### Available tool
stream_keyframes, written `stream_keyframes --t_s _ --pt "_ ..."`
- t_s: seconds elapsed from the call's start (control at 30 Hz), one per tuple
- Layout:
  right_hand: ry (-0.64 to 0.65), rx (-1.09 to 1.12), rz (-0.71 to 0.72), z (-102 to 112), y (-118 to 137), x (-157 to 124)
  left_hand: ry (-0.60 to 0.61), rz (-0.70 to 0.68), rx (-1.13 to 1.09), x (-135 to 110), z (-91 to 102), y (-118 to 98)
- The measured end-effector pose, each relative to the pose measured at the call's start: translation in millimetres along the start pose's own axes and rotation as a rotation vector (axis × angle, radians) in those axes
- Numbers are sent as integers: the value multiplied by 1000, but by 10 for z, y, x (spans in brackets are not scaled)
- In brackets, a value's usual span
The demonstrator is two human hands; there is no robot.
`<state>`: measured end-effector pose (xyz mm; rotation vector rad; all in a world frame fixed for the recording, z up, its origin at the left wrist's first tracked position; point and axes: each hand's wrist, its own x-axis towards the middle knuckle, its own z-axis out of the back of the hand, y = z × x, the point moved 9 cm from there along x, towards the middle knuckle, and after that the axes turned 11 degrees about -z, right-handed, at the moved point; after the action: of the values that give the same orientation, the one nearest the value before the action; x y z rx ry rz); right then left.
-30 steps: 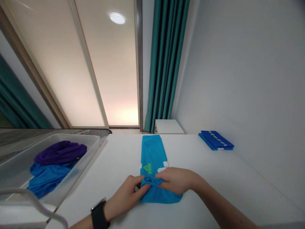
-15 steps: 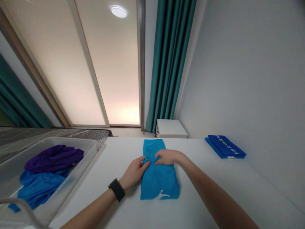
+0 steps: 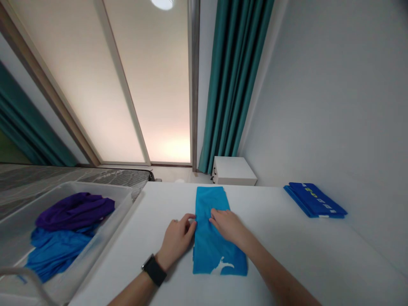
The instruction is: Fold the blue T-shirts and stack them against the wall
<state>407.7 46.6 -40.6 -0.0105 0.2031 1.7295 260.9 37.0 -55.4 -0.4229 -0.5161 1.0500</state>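
A light blue garment (image 3: pixel 213 250), folded into a long strip with a white mark near its front edge, lies on the white table (image 3: pixel 287 255). My left hand (image 3: pixel 177 238), a dark watch on its wrist, rests at the strip's left edge with fingers stretched out onto the cloth. My right hand (image 3: pixel 228 225) lies flat on top of the strip, fingers extended. Neither hand grips anything.
A clear plastic bin (image 3: pixel 121 199) at the left holds a purple garment (image 3: pixel 75 208) and a blue one (image 3: pixel 54 250). A folded dark blue garment (image 3: pixel 314 206) lies at the table's far right by the wall. A small white cabinet (image 3: pixel 234 170) and teal curtains stand beyond.
The near end of the strip was lifted and carried away from me, folding the garment over. My hands have let go of the pinched edge and now lie flat on the cloth.
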Motion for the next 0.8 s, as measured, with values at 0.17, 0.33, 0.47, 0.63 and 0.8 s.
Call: stream_keyframes --t_s 0.17,0.33,0.47,0.63,0.8 --pt "-9 54 18 -96 -40 36 -151 -77 -122 -19 128 -45" --pt "-14 76 29 -181 -97 93 -57 -494 -15 -179 195 -586" --pt "32 84 30 -234 -110 140 170 -635 132 -350 -59 -796" --pt "27 90 20 -201 -113 145 241 -621 261 -402 -219 -733" --pt "38 101 2 -200 -135 152 186 -605 311 -389 -177 -712"
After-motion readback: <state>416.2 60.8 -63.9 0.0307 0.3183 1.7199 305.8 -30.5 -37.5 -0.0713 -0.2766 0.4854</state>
